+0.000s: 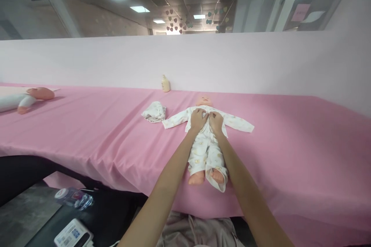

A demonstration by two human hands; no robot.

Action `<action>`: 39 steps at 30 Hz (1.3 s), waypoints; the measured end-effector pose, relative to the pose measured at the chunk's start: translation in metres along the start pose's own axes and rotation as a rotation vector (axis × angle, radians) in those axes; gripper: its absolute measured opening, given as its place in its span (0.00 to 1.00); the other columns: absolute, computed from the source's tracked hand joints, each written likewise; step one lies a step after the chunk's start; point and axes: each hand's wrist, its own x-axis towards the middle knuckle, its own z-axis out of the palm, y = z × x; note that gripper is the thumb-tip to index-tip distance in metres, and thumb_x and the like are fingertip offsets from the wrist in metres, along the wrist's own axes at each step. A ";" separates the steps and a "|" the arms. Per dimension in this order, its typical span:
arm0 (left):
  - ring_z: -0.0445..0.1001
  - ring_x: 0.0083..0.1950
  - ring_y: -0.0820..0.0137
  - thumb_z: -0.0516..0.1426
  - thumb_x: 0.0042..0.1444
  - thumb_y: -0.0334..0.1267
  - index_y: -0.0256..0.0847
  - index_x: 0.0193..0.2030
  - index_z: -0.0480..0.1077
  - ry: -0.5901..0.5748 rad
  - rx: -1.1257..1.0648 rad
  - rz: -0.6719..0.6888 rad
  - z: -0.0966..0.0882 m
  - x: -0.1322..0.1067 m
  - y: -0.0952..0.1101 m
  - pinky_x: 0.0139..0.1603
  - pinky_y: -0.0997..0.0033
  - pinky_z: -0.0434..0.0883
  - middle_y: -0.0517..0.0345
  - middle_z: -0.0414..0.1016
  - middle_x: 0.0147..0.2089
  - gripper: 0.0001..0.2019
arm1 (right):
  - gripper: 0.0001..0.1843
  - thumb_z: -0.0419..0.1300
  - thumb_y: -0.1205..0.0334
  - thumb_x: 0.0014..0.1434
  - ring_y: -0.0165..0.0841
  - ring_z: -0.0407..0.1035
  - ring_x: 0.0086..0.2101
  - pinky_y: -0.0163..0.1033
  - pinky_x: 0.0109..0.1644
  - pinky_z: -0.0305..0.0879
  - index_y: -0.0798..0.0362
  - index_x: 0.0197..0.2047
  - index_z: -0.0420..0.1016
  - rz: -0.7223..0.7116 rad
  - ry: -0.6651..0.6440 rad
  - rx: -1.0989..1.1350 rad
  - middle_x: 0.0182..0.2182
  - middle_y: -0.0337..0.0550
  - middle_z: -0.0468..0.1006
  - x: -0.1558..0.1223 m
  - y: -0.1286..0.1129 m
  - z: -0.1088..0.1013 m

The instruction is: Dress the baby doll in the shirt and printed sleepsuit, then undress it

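Observation:
A baby doll [204, 100] lies on its back on the pink-covered table, its head toward the wall and its feet toward me. It wears a white printed baby shirt [238, 122] with the sleeves spread out to both sides, and matching trousers [199, 151]. My left hand [198, 119] is closed at the front of the shirt, on the chest. Close beside it, my right hand [215, 120] is closed on the other side of the shirt's front opening. The fingertips of both hands pinch the shirt's front edges; any fastener there is too small to make out.
A folded white printed cloth [155, 112] lies left of the doll. Behind it a cream pump bottle [165, 84] stands by the wall. Another doll [26, 99] lies far left. Below the pink sheet [101, 123], a water bottle [74, 198] and a white device [73, 234] rest on a black seat.

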 end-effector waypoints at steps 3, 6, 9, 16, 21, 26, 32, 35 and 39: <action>0.68 0.47 0.64 0.55 0.56 0.39 0.43 0.39 0.73 -0.036 0.026 0.029 -0.003 0.000 0.003 0.53 0.65 0.62 0.55 0.73 0.44 0.08 | 0.19 0.45 0.60 0.56 0.35 0.67 0.30 0.37 0.37 0.59 0.55 0.27 0.76 0.014 -0.001 0.018 0.26 0.45 0.77 -0.001 0.000 -0.003; 0.68 0.46 0.65 0.54 0.56 0.35 0.44 0.38 0.73 -0.067 -0.003 0.031 -0.004 0.000 0.004 0.52 0.67 0.62 0.58 0.75 0.42 0.07 | 0.16 0.48 0.60 0.55 0.34 0.69 0.31 0.35 0.39 0.59 0.54 0.30 0.77 0.016 -0.013 0.048 0.29 0.44 0.78 -0.003 -0.001 -0.007; 0.69 0.47 0.67 0.53 0.56 0.33 0.44 0.38 0.73 -0.064 -0.065 0.000 -0.005 -0.001 0.004 0.53 0.69 0.63 0.60 0.76 0.42 0.08 | 0.16 0.49 0.58 0.56 0.34 0.69 0.32 0.35 0.40 0.60 0.54 0.31 0.77 0.031 -0.018 0.094 0.30 0.44 0.79 -0.005 -0.002 -0.009; 0.74 0.42 0.72 0.55 0.56 0.36 0.43 0.38 0.73 -0.015 -0.248 -0.097 -0.004 -0.003 0.000 0.45 0.75 0.67 0.62 0.77 0.40 0.06 | 0.16 0.49 0.59 0.56 0.35 0.68 0.34 0.36 0.41 0.60 0.55 0.30 0.76 -0.010 -0.045 0.169 0.32 0.45 0.78 -0.007 -0.005 -0.011; 0.75 0.40 0.72 0.56 0.54 0.36 0.42 0.37 0.74 0.021 -0.279 -0.134 -0.001 -0.002 -0.004 0.44 0.75 0.67 0.61 0.79 0.37 0.06 | 0.18 0.49 0.54 0.56 0.32 0.65 0.29 0.35 0.37 0.59 0.54 0.23 0.70 0.008 -0.034 0.290 0.24 0.41 0.73 -0.007 -0.002 -0.008; 0.76 0.41 0.71 0.56 0.54 0.37 0.42 0.43 0.73 0.015 -0.277 -0.174 0.000 -0.002 -0.005 0.47 0.74 0.67 0.60 0.79 0.36 0.10 | 0.14 0.48 0.61 0.55 0.31 0.66 0.32 0.34 0.40 0.60 0.54 0.28 0.73 0.007 -0.040 0.289 0.29 0.41 0.75 -0.006 0.001 -0.003; 0.76 0.41 0.68 0.53 0.57 0.45 0.41 0.41 0.73 0.029 -0.210 -0.247 0.000 0.001 0.000 0.45 0.71 0.68 0.56 0.79 0.36 0.13 | 0.13 0.51 0.61 0.54 0.33 0.67 0.33 0.36 0.41 0.60 0.53 0.34 0.76 -0.108 -0.053 0.061 0.32 0.43 0.77 -0.007 -0.003 -0.003; 0.76 0.41 0.69 0.55 0.55 0.41 0.43 0.42 0.72 0.016 -0.179 -0.280 0.001 0.003 0.000 0.45 0.73 0.68 0.58 0.79 0.35 0.10 | 0.11 0.52 0.60 0.54 0.33 0.68 0.33 0.36 0.42 0.60 0.53 0.33 0.76 -0.071 -0.059 0.038 0.32 0.42 0.78 -0.009 -0.004 -0.003; 0.77 0.39 0.70 0.55 0.53 0.38 0.44 0.42 0.71 0.032 -0.191 -0.271 0.002 0.002 -0.003 0.43 0.74 0.68 0.60 0.79 0.34 0.09 | 0.13 0.51 0.59 0.55 0.32 0.70 0.33 0.35 0.42 0.61 0.52 0.31 0.76 0.000 -0.075 0.076 0.30 0.41 0.78 -0.004 -0.005 -0.004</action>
